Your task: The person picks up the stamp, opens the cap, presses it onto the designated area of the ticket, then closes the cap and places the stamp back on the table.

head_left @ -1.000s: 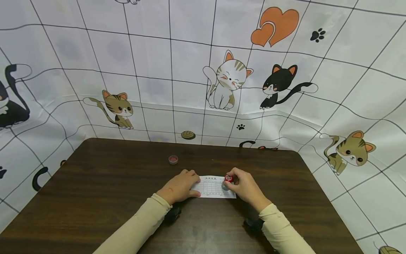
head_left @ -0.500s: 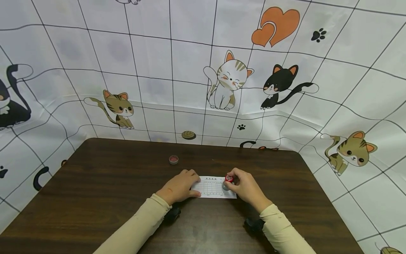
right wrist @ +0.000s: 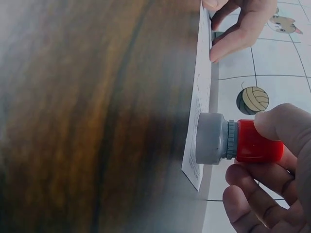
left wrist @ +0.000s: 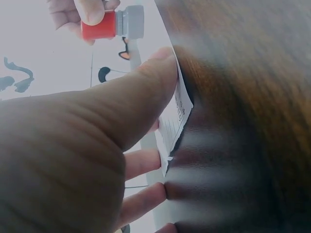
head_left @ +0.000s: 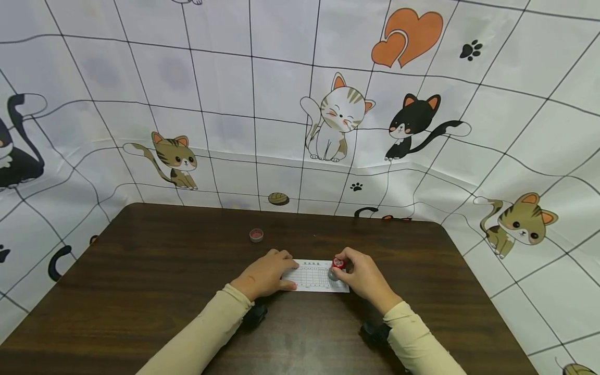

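Note:
A small printed paper slip (head_left: pixel 313 276) with a ruled grid lies on the brown table. My left hand (head_left: pixel 266 275) rests at its left end, thumb and fingers spread, pressing it down; the left wrist view shows the thumb (left wrist: pixel 158 73) on the paper's edge. My right hand (head_left: pixel 367 276) pinches the red handle of a stamp (right wrist: pixel 260 141) between thumb and fingers. The stamp's grey base (right wrist: pixel 210 139) stands upright on the right part of the slip, hiding the print beneath it.
A small round open cap (head_left: pixel 255 236), reddish inside, sits farther back on the table (head_left: pixel 154 271), left of the paper. Behind the table hangs a white gridded sheet (head_left: pixel 225 130) printed with cartoon cats.

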The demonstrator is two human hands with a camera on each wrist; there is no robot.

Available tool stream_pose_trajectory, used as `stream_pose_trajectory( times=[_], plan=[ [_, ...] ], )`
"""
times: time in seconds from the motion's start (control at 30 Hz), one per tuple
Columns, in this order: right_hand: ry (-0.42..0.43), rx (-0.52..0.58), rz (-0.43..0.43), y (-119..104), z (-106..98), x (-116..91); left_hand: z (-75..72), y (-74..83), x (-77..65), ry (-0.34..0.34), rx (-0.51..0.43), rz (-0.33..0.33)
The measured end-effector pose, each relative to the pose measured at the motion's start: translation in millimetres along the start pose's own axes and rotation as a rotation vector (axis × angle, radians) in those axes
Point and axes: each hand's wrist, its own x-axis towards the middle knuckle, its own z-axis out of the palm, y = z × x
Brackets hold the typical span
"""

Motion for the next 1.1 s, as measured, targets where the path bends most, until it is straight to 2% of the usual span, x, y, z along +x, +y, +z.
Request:
stream_pose_trajectory(
  times=[1.1],
  plan=[
    [0.0,0.003,-0.007,-0.2,-0.4,-0.5,-0.5,0.0,0.4,0.013,-0.021,0.001]
  ],
)
